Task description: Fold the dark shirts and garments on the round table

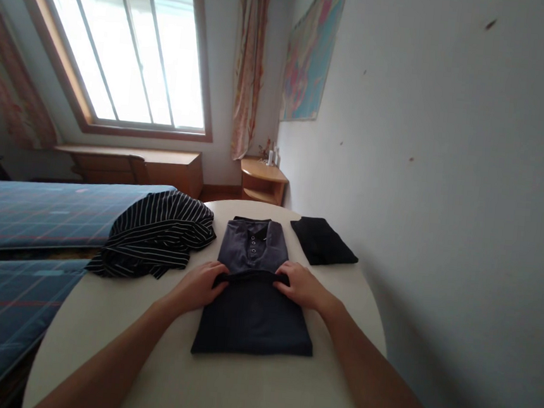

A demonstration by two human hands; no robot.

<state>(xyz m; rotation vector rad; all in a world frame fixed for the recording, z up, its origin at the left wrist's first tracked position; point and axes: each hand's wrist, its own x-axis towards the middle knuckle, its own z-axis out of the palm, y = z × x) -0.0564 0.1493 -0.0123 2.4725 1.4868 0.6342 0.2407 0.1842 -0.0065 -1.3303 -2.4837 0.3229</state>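
Observation:
A dark navy shirt (255,320) lies on the round white table (162,366), its lower part folded up over itself. Above the fold shows its greyish front with a buttoned placket and collar. At the fold's left end, my left hand (205,282) is closed with thumb and fingers gripping the edge. My right hand (300,284) pinches the same edge at its right end. To the right of the shirt, a folded black garment (324,241) rests flat. A black-and-white striped garment (159,232) lies crumpled at the table's left edge.
Beds with blue plaid covers (47,213) adjoin the table's left side. A white wall (442,212) runs close along the right. Beyond the table stand a small corner shelf (265,170) and a wooden desk (170,173) under the window.

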